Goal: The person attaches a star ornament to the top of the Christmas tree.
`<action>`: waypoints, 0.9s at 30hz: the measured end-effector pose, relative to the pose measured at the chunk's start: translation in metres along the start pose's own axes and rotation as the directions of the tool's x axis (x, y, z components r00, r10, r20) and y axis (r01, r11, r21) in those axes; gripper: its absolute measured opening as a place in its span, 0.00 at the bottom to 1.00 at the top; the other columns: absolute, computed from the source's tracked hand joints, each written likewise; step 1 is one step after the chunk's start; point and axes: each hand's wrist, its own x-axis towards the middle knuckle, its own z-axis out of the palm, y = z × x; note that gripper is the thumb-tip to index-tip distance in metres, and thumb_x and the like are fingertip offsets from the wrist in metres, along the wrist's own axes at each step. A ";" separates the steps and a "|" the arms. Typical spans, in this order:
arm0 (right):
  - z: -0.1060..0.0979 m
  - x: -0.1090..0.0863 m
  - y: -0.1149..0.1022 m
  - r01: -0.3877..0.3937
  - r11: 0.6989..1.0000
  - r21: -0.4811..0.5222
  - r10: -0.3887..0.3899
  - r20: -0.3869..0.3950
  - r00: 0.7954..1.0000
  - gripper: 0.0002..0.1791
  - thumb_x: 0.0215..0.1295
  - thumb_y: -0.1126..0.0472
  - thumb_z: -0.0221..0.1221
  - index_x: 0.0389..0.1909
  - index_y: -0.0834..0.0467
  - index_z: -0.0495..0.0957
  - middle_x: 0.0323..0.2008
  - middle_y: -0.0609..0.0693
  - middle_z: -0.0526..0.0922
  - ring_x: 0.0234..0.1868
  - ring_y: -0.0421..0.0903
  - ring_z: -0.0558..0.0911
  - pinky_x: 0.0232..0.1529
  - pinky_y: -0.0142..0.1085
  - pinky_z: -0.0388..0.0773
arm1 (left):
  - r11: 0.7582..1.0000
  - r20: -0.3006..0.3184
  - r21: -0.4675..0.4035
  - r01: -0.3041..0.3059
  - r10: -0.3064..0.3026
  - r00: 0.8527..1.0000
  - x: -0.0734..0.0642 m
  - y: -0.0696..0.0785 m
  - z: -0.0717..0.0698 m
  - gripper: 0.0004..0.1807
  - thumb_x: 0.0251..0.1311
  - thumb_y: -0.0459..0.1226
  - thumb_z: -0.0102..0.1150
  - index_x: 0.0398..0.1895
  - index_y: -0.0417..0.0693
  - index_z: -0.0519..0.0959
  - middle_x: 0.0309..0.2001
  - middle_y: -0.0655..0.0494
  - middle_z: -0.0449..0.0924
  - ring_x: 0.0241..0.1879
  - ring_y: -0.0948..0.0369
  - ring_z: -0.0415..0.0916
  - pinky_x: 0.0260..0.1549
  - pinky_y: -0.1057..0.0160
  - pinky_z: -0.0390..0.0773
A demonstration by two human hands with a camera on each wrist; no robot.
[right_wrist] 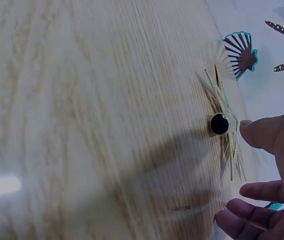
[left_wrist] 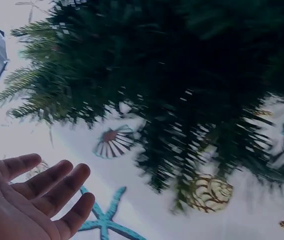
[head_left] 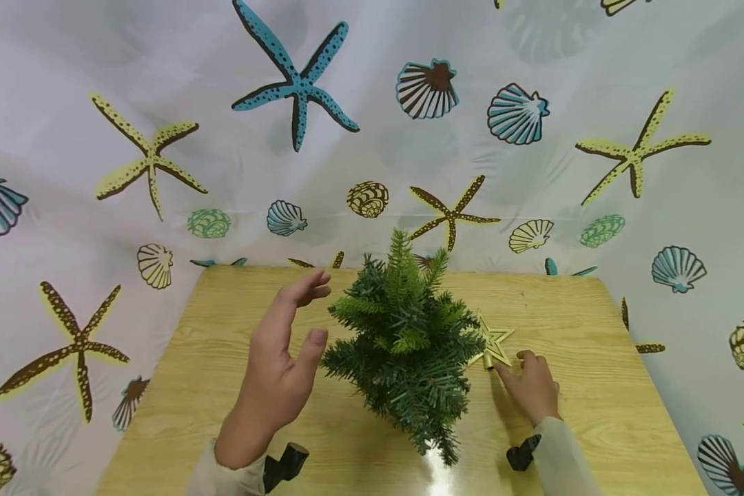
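Gold star (head_left: 493,342) lies on the wooden surface (head_left: 601,365), just right of the green tree (head_left: 406,344), whose branches cover one tip. Only the right wrist view shows the dark mouth of its socket (right_wrist: 219,124). Right hand (head_left: 532,389), thumb and fingers apart, is beside it; contact is unclear. Left hand (head_left: 282,372) is spread near the tree. Shell-printed cloth (head_left: 347,155) hangs behind. Foliage hides the tree's base; the left wrist view crops its top edge.

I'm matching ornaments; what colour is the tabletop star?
The star is gold, showing best in the head view.
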 end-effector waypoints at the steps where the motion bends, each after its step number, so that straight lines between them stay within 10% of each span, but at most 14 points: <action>1: 0.000 0.002 0.000 -0.005 1.000 -0.002 0.005 0.002 1.000 0.38 0.73 0.41 0.61 0.65 0.71 0.71 0.55 0.69 0.75 0.53 0.65 0.77 0.52 0.67 0.65 | 1.000 -0.006 -0.011 -0.014 0.014 1.000 0.005 0.004 0.001 0.32 0.80 0.55 0.45 0.77 0.46 0.66 0.68 0.51 0.74 0.62 0.47 0.75 0.64 0.55 0.69; 16: 0.004 0.021 -0.007 -0.049 0.996 -0.068 0.053 0.057 0.997 0.35 0.70 0.40 0.64 0.55 0.69 0.75 0.51 0.69 0.80 0.46 0.64 0.80 0.51 0.74 0.63 | 0.994 0.021 -0.024 -0.107 0.107 0.994 0.058 0.037 0.023 0.18 0.74 0.40 0.60 0.59 0.39 0.81 0.62 0.49 0.80 0.64 0.53 0.75 0.63 0.52 0.73; 27: 0.007 0.028 -0.009 -0.070 0.998 0.000 0.069 0.122 0.990 0.23 0.71 0.47 0.64 0.46 0.65 0.75 0.42 0.62 0.82 0.42 0.59 0.80 0.60 0.75 0.53 | 0.991 0.030 -0.011 -0.133 0.133 0.991 0.069 0.038 0.031 0.07 0.65 0.30 0.69 0.44 0.36 0.86 0.50 0.46 0.86 0.55 0.55 0.81 0.58 0.56 0.76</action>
